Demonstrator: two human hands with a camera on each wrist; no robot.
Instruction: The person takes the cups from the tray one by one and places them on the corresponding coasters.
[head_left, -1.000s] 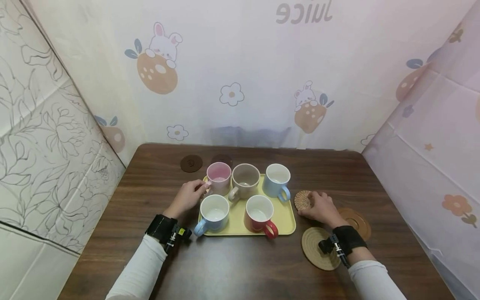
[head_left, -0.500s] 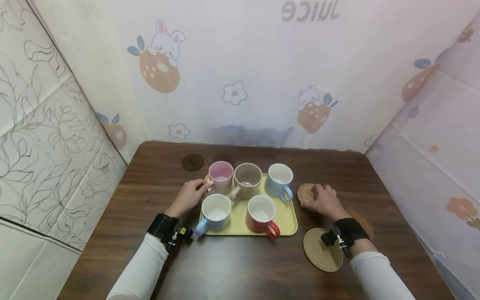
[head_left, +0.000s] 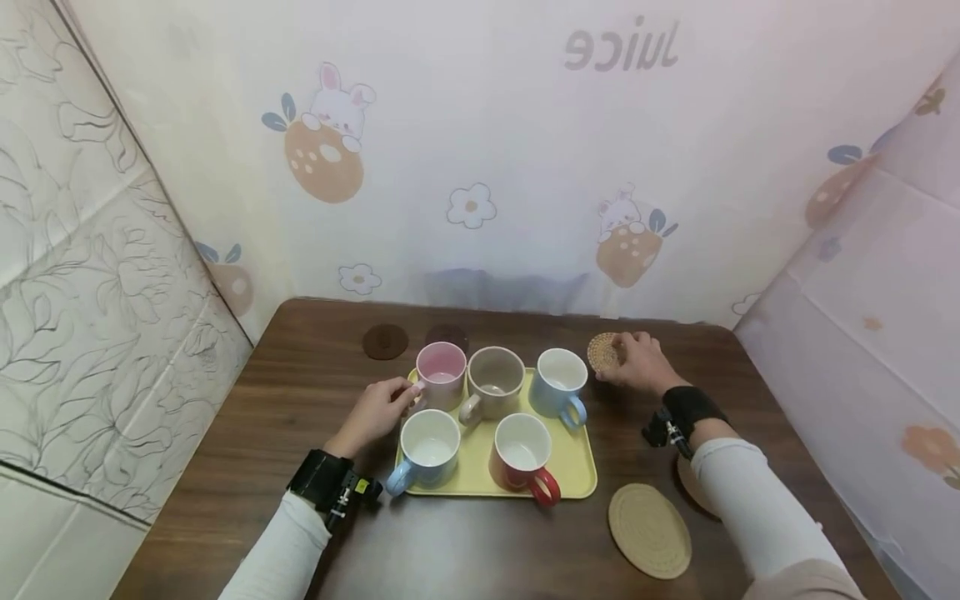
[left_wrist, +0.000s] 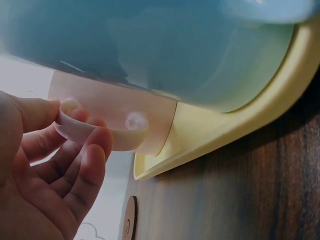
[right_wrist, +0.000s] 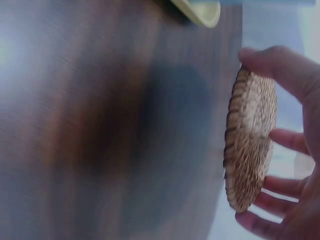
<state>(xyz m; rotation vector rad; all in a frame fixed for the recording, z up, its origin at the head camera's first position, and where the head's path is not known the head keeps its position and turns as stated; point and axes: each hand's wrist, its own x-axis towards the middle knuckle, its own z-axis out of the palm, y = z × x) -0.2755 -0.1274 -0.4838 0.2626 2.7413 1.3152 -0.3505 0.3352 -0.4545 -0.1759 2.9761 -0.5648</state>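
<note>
While the left hand (head_left: 377, 408) pinches the handle (left_wrist: 97, 134) of a pink mug (head_left: 441, 372), thumb and fingertips closed on it, the right hand (head_left: 639, 364) holds a small woven coaster (right_wrist: 251, 137) by its rim. Right grip: thumb at one edge, the other fingers spread over the far face and opposite edge. Coaster tilted, seen nearly edge-on by the right wrist camera, and raised off the dark wooden table (head_left: 450, 554); in the head view, beyond the back right corner of a yellow tray (head_left: 573, 467).

Pink mug upright in the tray's back left corner, handle turned toward the left hand. Along the back row beside it: a taupe mug (head_left: 496, 379), then a pale blue mug (head_left: 558, 385). Front row: a second blue mug (head_left: 431, 450) at left, a red mug (head_left: 521, 454) right of centre. All upright.

Behind the tray, two dark discs (head_left: 386, 342). To the right, a straw-coloured mat (head_left: 649, 531); near it a brown disc (head_left: 692, 483), partly hidden by the right sleeve (head_left: 757, 504).
</note>
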